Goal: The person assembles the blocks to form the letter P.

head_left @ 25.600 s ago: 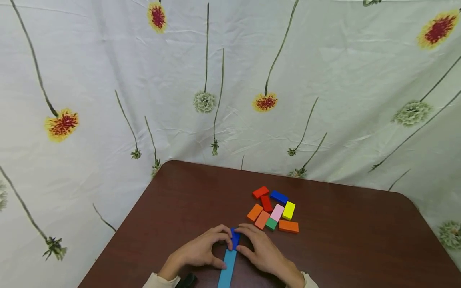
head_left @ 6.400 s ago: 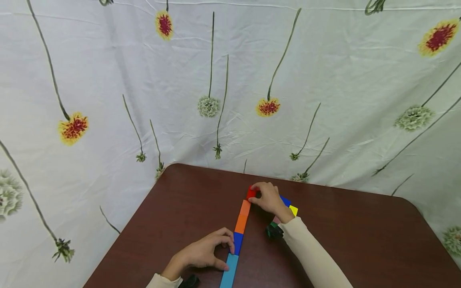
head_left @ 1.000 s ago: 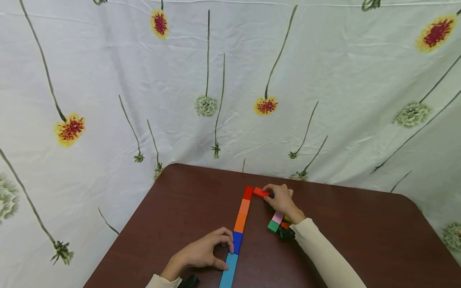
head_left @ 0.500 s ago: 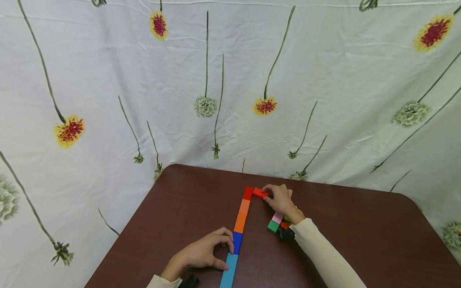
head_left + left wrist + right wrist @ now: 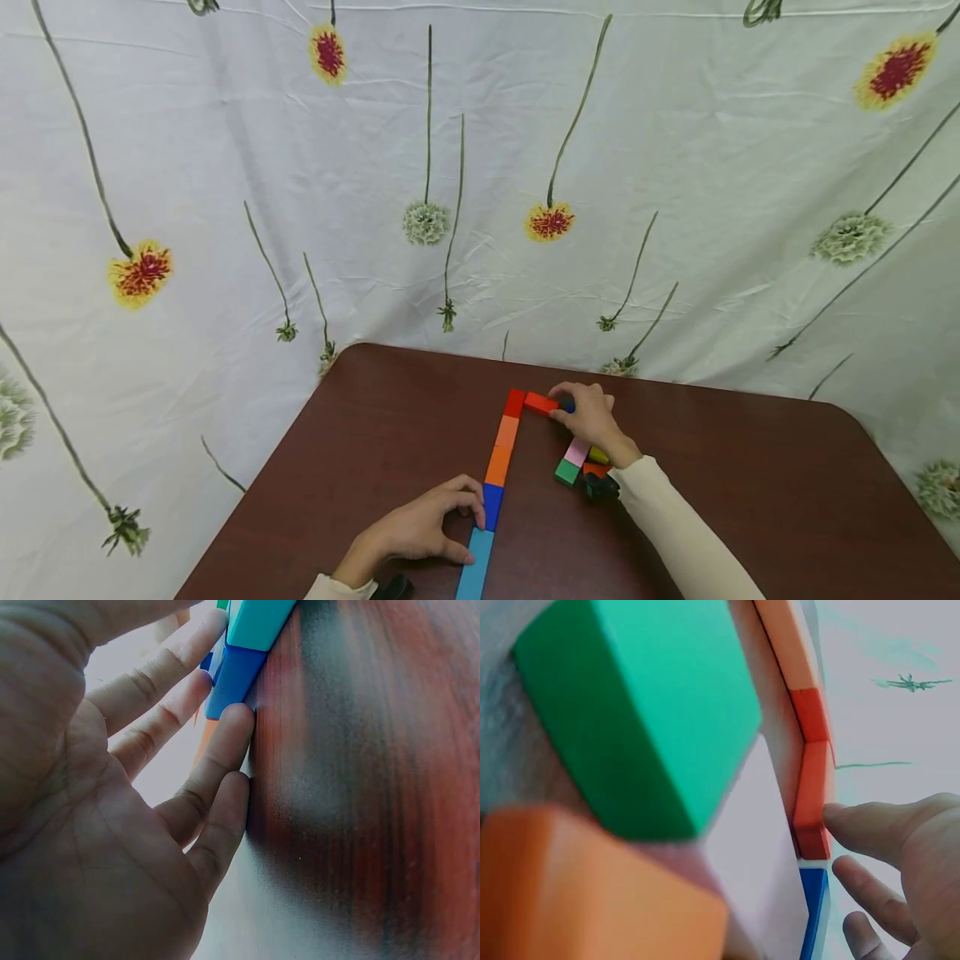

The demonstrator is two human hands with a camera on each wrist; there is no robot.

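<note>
A row of wooden blocks runs away from me: light blue [image 5: 474, 567], dark blue [image 5: 492, 507], orange [image 5: 498, 465], light orange [image 5: 507, 432] and red [image 5: 514, 403]. My left hand [image 5: 420, 525] rests along the row's left side, thumb by the light blue block, fingertips against the dark blue one. Its fingers look fairly straight in the left wrist view. At the row's far end, my right hand [image 5: 592, 417] pinches the right end of a second red block [image 5: 540, 404], which lies angled off rightward from the first red one. The right wrist view shows the thumb on this red block [image 5: 815, 780].
Near the right wrist lie a pink block [image 5: 577, 452], a green block [image 5: 567, 472], a partly hidden yellow block [image 5: 598, 456] and an orange one [image 5: 596, 469]. Another blue block [image 5: 567, 404] shows behind the right fingers. A flowered cloth [image 5: 480, 167] hangs behind the table.
Since the oldest frame, orange, light orange and red blocks have joined the row beyond the dark blue one. The second red block now adjoins its far end. Over the last second, hardly anything moved.
</note>
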